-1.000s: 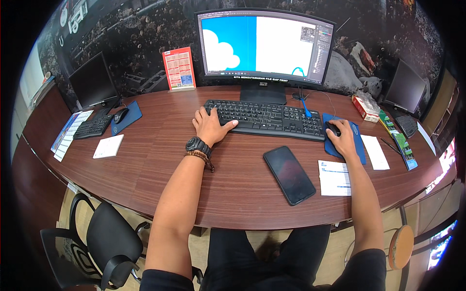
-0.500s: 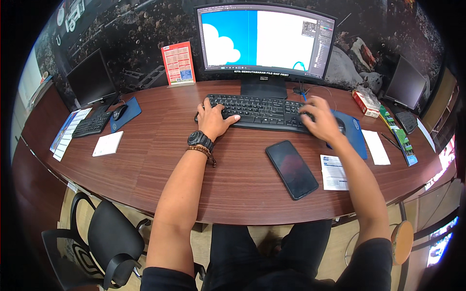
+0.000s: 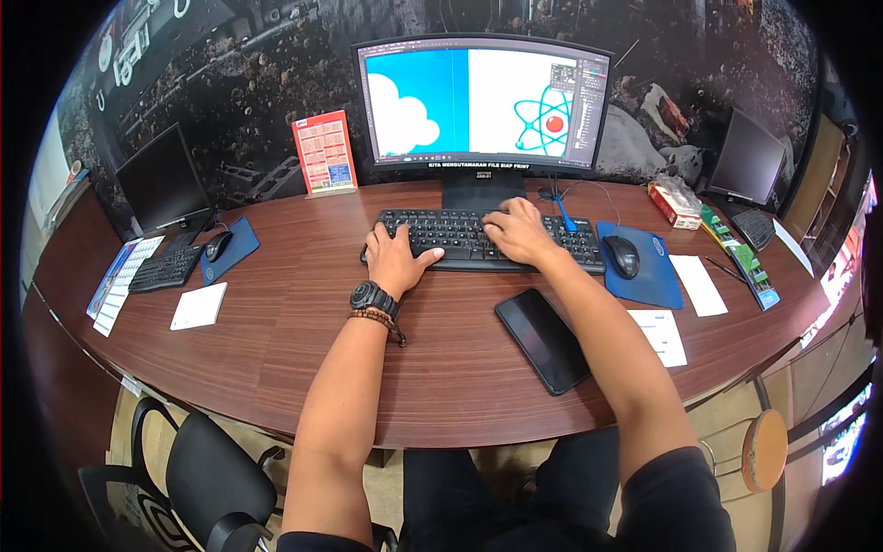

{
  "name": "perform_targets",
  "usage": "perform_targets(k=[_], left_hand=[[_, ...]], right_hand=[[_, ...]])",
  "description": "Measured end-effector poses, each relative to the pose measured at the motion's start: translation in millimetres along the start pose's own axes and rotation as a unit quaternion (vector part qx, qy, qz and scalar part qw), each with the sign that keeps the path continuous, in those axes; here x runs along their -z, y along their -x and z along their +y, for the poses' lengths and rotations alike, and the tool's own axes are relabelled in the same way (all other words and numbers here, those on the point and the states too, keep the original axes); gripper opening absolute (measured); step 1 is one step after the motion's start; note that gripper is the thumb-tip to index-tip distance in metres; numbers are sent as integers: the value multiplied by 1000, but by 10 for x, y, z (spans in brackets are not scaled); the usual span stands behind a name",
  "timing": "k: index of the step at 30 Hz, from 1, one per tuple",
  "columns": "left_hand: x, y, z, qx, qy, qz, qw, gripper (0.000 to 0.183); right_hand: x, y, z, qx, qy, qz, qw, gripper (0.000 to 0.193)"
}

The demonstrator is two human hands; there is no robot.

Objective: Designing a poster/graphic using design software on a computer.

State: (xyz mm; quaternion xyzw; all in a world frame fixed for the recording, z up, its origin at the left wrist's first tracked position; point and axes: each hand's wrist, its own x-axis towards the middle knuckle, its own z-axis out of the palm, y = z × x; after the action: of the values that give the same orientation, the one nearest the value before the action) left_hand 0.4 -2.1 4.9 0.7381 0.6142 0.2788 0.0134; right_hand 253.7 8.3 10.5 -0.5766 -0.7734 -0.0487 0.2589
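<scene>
My left hand (image 3: pixel 395 264) rests on the left end of a black keyboard (image 3: pixel 463 237), fingers spread over the keys and thumb stretched to the right. A black watch and brown beads circle that wrist. Over the middle-right of the keyboard, my right hand (image 3: pixel 522 233) has its fingers bent and apart, holding nothing. Behind the keyboard, a curved monitor (image 3: pixel 418 152) displays a white cloud on blue and an atom drawing with a red centre. A black mouse (image 3: pixel 623 257) lies untouched on a blue mouse pad (image 3: pixel 655 293), right of the keyboard.
A black phone (image 3: pixel 541 340) lies close to my right forearm, which partly covers a printed paper (image 3: pixel 664 339). Farther right are a blank paper (image 3: pixel 697 285) and a small red-white box (image 3: pixel 674 204). A red desk calendar (image 3: pixel 325 152) stands left of the monitor.
My right hand has moved left from beside the mouse to the middle of the keyboard, uncovering the mouse. An atom drawing now shows on the monitor. The view has tilted slightly upward.
</scene>
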Motion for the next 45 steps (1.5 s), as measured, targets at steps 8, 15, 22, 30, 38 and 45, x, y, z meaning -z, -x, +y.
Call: perform_targets(k=[8,15,22,30,38,45], left_hand=[[9,-2,6,1,-5,6,1000,85],[-48,18,-26,-11,-11,15,1000,86],[-2,-6,-19,7,-1,-18,1000,87],[-13,-8,5,5,4,-16,1000,87],[-15,-15,-47,-6,-10,-1,1000,82],[-32,-25,-19,-18,-21,-13,1000,79]], right_hand=[[809,872,972,-53,57,158,984,22],[909,1319,1152,-147,-1,175,974,31],[922,1287,1132,-164,-15,137,977,35],[881,1318,1227,-159,-37,149,975,35],[851,1302,1265,-152,-38,158,975,37],[845,1336,1319,-161,-29,152,975,37]])
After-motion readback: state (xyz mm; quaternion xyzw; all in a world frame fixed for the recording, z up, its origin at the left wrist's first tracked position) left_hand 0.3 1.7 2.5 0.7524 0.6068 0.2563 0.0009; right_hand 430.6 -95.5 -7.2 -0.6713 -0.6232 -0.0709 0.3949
